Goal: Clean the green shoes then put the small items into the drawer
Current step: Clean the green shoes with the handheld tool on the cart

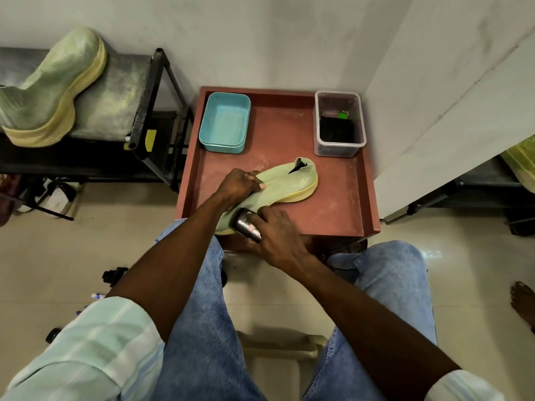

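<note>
One green shoe (285,183) is pinned on the red worktop (341,204) by the left hand (238,186) while a dark can (247,224) is gripped in the right hand (278,235), so cleaning looks barely started, with the other shoe (55,88) parked on the rack (144,91) and small items left in the clear tub (338,124).

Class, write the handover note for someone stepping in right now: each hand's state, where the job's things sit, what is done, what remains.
Left hand holds down the green shoe on the red table.
Right hand grips a dark cylindrical can against the shoe's toe end.
Second green shoe sits on the rack.
Small items lie in the clear container; the blue tray looks empty.
Done: cannot tell.
Left: finish the shoes, put the small items away.
</note>
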The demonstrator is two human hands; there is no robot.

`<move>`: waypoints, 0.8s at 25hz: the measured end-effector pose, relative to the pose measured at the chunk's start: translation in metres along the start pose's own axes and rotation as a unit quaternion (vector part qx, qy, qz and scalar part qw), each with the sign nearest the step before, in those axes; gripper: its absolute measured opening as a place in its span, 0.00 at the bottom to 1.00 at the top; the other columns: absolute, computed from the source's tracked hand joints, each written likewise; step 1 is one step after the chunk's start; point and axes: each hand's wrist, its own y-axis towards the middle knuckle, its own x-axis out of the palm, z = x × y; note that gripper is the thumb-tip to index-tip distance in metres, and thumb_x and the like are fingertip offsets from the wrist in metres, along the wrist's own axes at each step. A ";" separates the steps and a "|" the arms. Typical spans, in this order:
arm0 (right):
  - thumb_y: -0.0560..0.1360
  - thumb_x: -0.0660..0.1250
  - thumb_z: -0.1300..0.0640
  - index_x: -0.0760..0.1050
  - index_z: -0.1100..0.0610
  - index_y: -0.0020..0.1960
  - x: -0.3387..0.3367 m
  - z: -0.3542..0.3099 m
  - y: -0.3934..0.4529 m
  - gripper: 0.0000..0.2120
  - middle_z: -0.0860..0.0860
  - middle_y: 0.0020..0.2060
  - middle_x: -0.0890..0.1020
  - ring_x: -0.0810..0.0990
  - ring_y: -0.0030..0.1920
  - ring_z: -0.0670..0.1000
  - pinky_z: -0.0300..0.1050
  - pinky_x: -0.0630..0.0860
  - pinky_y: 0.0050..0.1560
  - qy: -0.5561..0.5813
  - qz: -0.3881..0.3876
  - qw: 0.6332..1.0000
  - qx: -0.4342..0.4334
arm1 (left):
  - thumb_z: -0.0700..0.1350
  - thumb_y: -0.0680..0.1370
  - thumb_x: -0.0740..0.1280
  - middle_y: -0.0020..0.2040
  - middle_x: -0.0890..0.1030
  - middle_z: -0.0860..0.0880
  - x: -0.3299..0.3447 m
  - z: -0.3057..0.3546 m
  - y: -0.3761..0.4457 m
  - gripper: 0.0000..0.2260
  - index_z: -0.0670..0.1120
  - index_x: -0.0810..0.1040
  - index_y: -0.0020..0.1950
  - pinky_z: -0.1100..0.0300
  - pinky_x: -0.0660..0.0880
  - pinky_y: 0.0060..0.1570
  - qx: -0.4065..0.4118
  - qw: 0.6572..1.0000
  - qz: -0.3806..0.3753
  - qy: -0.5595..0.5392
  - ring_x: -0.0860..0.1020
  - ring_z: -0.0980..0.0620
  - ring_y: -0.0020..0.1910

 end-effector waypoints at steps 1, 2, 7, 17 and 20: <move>0.67 0.74 0.48 0.77 0.58 0.61 -0.008 0.007 0.004 0.26 0.59 0.49 0.78 0.77 0.48 0.61 0.51 0.73 0.48 -0.002 0.004 1.000 0.016 | 0.36 0.70 0.73 0.54 0.80 0.51 0.001 0.000 -0.001 0.09 0.35 0.84 0.50 0.61 0.74 0.53 0.001 1.000 -0.006 -0.005 0.79 0.51 0.52; 0.68 0.72 0.48 0.76 0.57 0.63 -0.018 0.020 0.008 0.26 0.59 0.51 0.78 0.76 0.51 0.60 0.51 0.73 0.50 -0.006 0.015 0.997 0.071 | 0.37 0.70 0.74 0.50 0.81 0.49 0.001 0.000 -0.001 0.09 0.36 0.84 0.49 0.60 0.74 0.52 0.001 1.000 -0.012 -0.013 0.78 0.52 0.49; 0.72 0.70 0.45 0.72 0.56 0.67 -0.047 0.056 0.015 0.28 0.59 0.59 0.76 0.73 0.57 0.58 0.52 0.73 0.57 -0.007 0.099 0.959 0.265 | 0.38 0.71 0.74 0.48 0.82 0.47 0.001 -0.005 0.001 0.07 0.38 0.85 0.47 0.55 0.76 0.54 0.007 1.000 0.000 -0.001 0.78 0.50 0.47; 0.72 0.68 0.45 0.73 0.56 0.66 -0.046 0.062 0.015 0.26 0.59 0.58 0.76 0.73 0.57 0.58 0.52 0.70 0.57 -0.046 0.098 0.956 0.272 | 0.54 0.60 0.76 0.49 0.85 0.44 -0.001 -0.017 0.008 0.18 0.44 0.86 0.43 0.45 0.78 0.52 0.003 1.000 -0.013 0.013 0.81 0.45 0.45; 0.67 0.74 0.48 0.77 0.58 0.61 -0.025 0.031 0.010 0.26 0.60 0.51 0.79 0.77 0.50 0.60 0.51 0.74 0.50 -0.030 0.094 0.985 0.143 | 0.47 0.65 0.76 0.46 0.85 0.41 0.001 -0.013 0.005 0.09 0.44 0.86 0.41 0.43 0.78 0.52 0.003 1.000 -0.009 0.006 0.81 0.45 0.43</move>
